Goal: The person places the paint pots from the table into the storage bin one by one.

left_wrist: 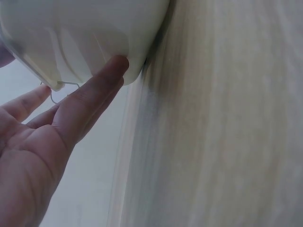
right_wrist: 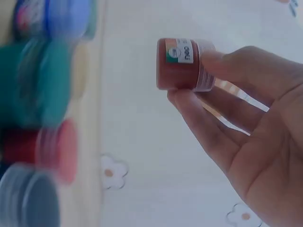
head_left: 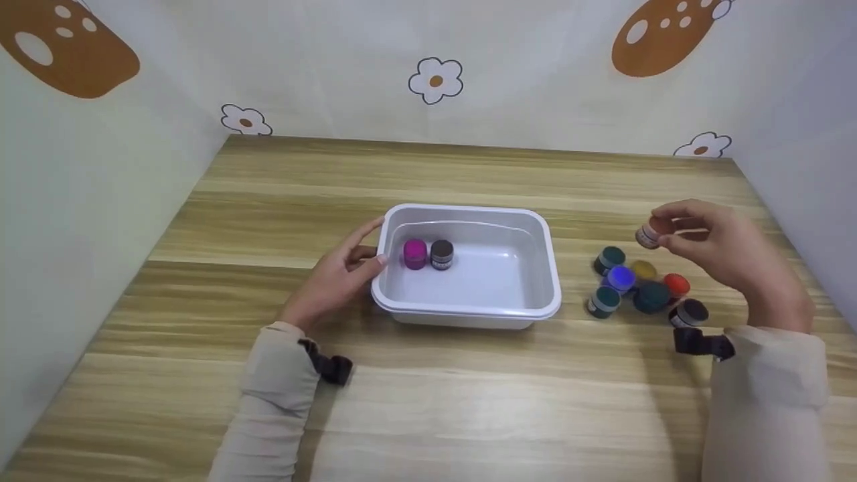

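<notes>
A white plastic tub stands on the table, with a magenta paint jar and a dark brown paint jar side by side inside at its left. My left hand holds the tub's left side, thumb at the rim and fingers along the outer wall. Above the table at the right, my right hand pinches a small reddish-brown paint jar between thumb and fingers. Its label faces the right wrist camera.
Several paint jars cluster right of the tub, below my right hand: dark green, blue, yellow, red and a dark one. A patterned cloth borders the wooden table at the back and sides.
</notes>
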`<action>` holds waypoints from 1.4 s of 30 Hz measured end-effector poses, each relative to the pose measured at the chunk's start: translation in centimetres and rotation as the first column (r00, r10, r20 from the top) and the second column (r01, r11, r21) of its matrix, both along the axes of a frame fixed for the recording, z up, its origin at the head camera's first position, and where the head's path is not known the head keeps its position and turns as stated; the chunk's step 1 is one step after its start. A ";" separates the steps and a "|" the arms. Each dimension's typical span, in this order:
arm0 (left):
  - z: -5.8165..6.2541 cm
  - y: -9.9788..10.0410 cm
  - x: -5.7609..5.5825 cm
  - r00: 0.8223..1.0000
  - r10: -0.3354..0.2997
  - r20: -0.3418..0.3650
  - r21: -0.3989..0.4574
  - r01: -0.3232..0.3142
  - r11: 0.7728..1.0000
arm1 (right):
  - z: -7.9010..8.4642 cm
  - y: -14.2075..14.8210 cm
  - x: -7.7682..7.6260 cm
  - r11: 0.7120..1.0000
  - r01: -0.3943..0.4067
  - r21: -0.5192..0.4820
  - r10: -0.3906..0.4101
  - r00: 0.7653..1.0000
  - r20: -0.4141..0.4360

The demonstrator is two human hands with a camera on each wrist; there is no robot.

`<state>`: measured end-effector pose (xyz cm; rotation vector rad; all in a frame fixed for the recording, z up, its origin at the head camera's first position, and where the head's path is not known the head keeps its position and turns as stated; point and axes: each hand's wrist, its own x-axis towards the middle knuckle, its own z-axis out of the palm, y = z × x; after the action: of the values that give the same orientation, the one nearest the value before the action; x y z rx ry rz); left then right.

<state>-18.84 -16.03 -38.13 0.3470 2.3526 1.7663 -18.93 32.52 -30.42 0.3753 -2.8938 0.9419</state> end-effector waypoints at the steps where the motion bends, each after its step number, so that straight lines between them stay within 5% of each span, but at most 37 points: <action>1: 0.0 0.0 0.0 1.000 0.001 -0.001 -0.005 -0.001 1.000 | 0.2 -0.4 0.0 1.000 -0.014 -0.009 0.014 1.000 -0.006; 13: 0.0 0.0 0.0 1.000 0.002 -0.013 -0.026 -0.003 1.000 | 1.7 -7.4 -0.1 0.978 -0.198 -0.071 0.197 0.980 -0.018; 22: -0.1 0.0 0.1 1.000 -0.001 -0.018 -0.007 0.001 1.000 | 1.7 -12.9 -2.0 0.933 -0.352 -0.071 0.356 0.932 0.061; 33: 0.0 0.0 0.0 1.000 -0.002 -0.017 -0.025 0.001 1.000 | -0.2 -18.4 -5.3 0.860 -0.474 0.189 0.455 0.880 0.135; 42: 0.1 0.0 0.0 1.000 -0.001 -0.007 -0.027 0.000 1.000 | -0.9 -20.6 -5.9 0.811 -0.535 0.237 0.506 0.844 0.176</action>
<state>-18.85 -16.08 -38.07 0.3502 2.3788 1.7337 -24.87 11.87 -31.27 1.2348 -3.0800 0.5994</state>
